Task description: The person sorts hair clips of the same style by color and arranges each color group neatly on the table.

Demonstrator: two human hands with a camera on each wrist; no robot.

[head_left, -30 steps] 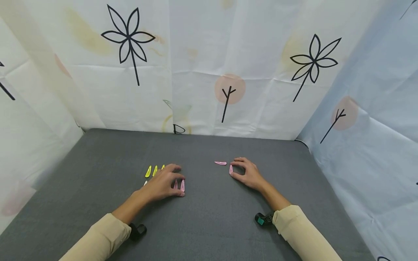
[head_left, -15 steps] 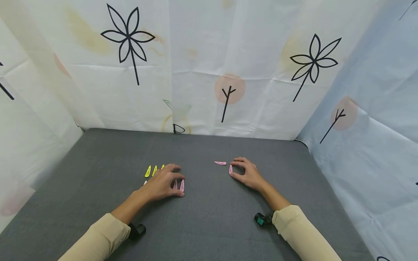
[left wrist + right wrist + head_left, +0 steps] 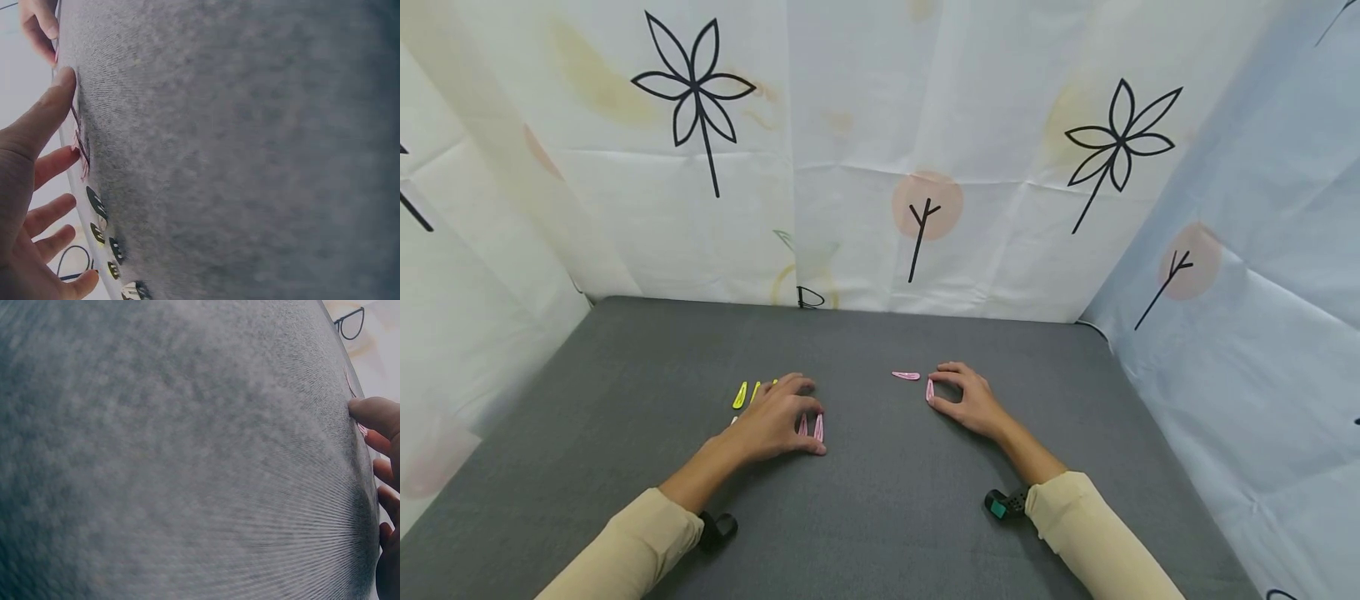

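My left hand (image 3: 771, 421) has its thumb and index finger at the two ends of a pink snap hair clip (image 3: 819, 427), gripping it lengthwise close over the grey table. Just left of that clip, within the curve of the same hand, lies another pink hair clip (image 3: 802, 425). On the right, my right hand (image 3: 972, 402) pinches a pink hair clip (image 3: 930, 390) end to end between thumb and index finger. One more pink hair clip (image 3: 906, 376) lies sideways to its left. In the left wrist view, the left hand's other fingers are spread apart.
Yellow hair clips (image 3: 740, 395) stand in a row beyond the left hand, partly covered by it. A white clip (image 3: 131, 291) lies near them. Grey cloth covers the table (image 3: 880, 517). A white patterned curtain (image 3: 850, 125) rises behind and at both sides.
The left hand has shifted very slightly, its thumb tip a little lower and its knuckles covering more of the yellow clips. The right hand stays in place.
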